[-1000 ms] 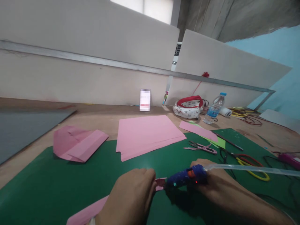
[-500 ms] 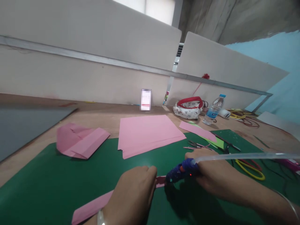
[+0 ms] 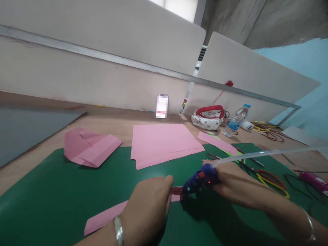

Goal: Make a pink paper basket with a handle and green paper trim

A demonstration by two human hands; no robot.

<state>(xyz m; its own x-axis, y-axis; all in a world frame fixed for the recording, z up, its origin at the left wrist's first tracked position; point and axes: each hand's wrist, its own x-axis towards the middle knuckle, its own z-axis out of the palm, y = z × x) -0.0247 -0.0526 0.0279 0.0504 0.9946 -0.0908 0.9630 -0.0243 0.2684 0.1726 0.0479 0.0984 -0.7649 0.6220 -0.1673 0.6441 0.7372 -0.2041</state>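
Head cam: L hand (image 3: 150,201) gripped pink strip (image 3: 105,217), 6–7 o'clock.
Glue gun (image 3: 193,182): held by R hand (image 3: 229,176), nozzle (image 3: 183,190) at strip's 3 o'clock end.
Nozzle: prob. hot, nr L hand; strip slipping could've meant burn/smear.

Behind the brown table (image 3: 118,120) stand 2 pale panels (image 3: 102,29), slightly apart, and 1 metal rail (image 3: 123,60) runs across them. At the top, a window (image 3: 180,8) is very bright with white light. In the upper right there is rough grey concrete (image 3: 241,22), and below it a light blue wall (image 3: 311,56).
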